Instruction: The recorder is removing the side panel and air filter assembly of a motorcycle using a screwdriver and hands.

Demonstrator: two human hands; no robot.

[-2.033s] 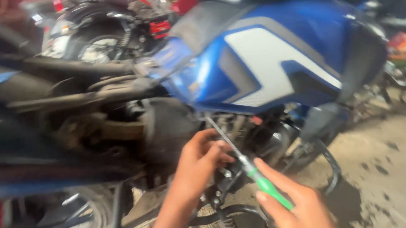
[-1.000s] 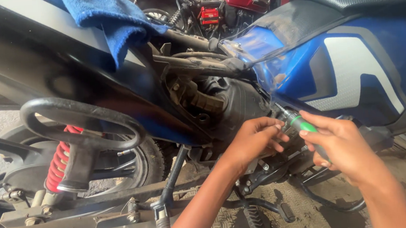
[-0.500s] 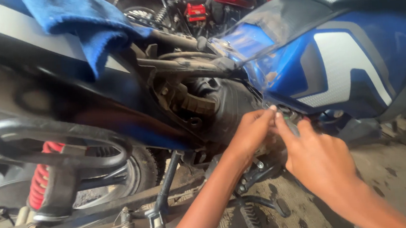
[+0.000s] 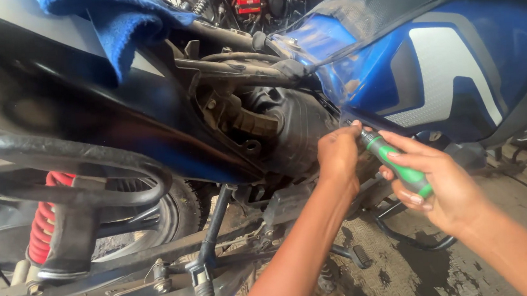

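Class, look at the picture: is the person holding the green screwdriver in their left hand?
No. The green screwdriver lies in the right hand; the left hand only steadies its tip by the blue tank.

One view only, the camera on my head, tipped down and a little forward along my forearms. I'm in close: the blue motorcycle side panel (image 4: 458,70) fills the upper right and my left hand (image 4: 338,158) and right hand (image 4: 442,184) sit just right of centre. To the left it takes in the rear wheel (image 4: 156,219), and bare floor (image 4: 423,267) shows at the bottom.
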